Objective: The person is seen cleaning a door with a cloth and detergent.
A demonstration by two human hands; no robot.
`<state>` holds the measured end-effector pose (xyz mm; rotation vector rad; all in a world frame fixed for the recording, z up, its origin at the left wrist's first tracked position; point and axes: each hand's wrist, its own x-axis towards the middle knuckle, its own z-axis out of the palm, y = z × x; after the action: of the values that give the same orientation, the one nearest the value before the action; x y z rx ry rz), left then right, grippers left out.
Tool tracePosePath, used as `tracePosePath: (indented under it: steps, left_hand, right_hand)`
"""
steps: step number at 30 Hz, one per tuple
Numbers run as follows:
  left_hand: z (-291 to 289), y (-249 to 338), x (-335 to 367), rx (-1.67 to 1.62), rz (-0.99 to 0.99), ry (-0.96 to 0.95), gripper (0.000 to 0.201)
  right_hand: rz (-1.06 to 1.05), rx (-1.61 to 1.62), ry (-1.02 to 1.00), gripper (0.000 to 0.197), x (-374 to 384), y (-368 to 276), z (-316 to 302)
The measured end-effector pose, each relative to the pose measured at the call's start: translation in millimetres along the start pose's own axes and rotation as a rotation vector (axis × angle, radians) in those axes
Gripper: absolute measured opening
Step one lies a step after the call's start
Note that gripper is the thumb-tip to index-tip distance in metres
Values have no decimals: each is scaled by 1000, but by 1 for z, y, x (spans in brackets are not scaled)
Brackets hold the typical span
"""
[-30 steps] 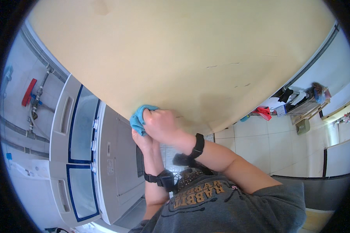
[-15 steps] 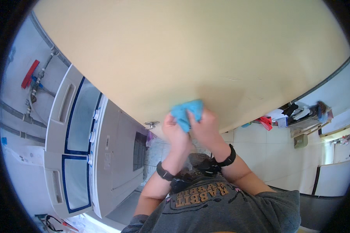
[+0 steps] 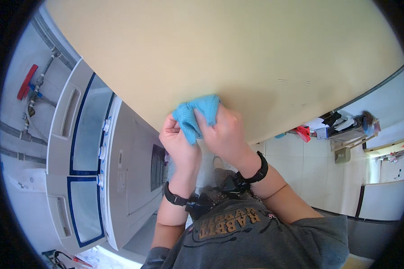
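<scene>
A light blue cloth (image 3: 195, 114) is bunched between my two hands, against or just in front of a large beige door (image 3: 220, 49). My left hand (image 3: 180, 144) has its fingers closed on the cloth's left part. My right hand (image 3: 225, 134) grips the right part, its thumb pressed along a fold. Behind my hands and the cloth, the door's lower left area is hidden, and the metal knob there does not show. Both wrists wear black straps.
On the left stands a white twin-tub washing machine (image 3: 137, 179) with blue-edged lids, beside wall pipes (image 3: 40, 83) and a red handle (image 3: 28, 82). At right, a shelf of odds and ends (image 3: 352, 127) stands above the tiled floor (image 3: 300, 175). Faint scratches mark the door.
Both hands and the cloth have moved left and slightly up across the door. The metal knob, visible before, is now covered. The cloth hangs more spread between my hands.
</scene>
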<state>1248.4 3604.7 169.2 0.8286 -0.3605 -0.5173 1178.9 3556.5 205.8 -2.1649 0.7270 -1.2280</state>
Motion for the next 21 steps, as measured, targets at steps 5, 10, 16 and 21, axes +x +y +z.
tracePosePath:
  steps: [5, 10, 16, 21]
  left_hand:
    - [-16, -29, -7, 5, -101, 23, 7]
    - [-47, -87, -28, 118, -313, 95, 7]
    - [-57, -98, -30, 162, -342, 99, 2]
    - [-3, -8, -1, 77, -105, -45, 3]
  right_hand:
    - [2, 15, 69, 12, -18, 21, 7]
    - [280, -26, -23, 11, -73, 73, 20]
    - [233, -101, -25, 15, -80, 82, 25]
    - [197, -43, 26, 17, -13, 9, 0]
